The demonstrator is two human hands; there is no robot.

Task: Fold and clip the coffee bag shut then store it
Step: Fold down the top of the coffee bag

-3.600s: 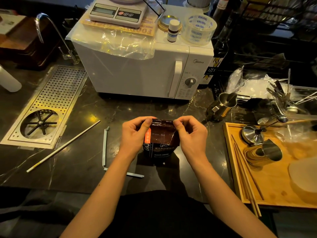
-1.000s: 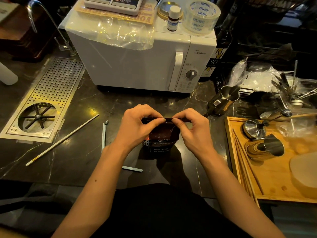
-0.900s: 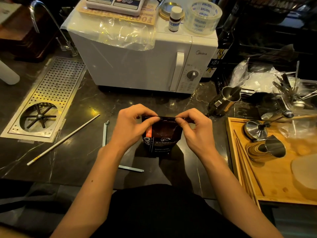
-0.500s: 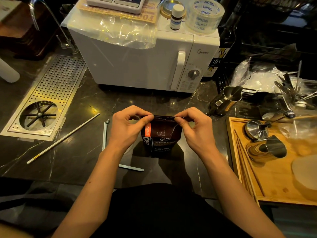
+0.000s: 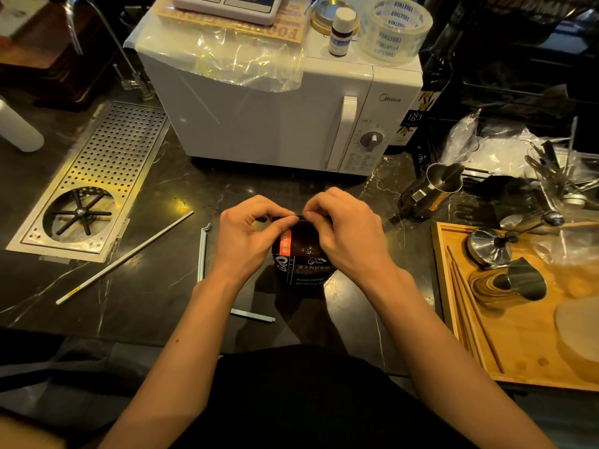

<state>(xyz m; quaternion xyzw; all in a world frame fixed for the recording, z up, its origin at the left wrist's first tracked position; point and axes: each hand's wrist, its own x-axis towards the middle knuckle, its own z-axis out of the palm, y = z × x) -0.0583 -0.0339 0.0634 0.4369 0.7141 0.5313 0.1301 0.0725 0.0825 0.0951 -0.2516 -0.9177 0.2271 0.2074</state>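
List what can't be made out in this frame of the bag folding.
- Coffee bag top edge, head view: covered by left hand and right hand, so how far it is folded is unclear.
- Grey clip, head view: its middle runs behind the left forearm.
- Bag's small print: too small to read.
- Scale on the microwave: cut off by the top edge.

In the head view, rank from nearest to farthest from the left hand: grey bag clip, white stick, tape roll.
From the left hand:
1. Grey bag clip, just left of it on the counter.
2. White stick, farther left.
3. Tape roll, up on the microwave.
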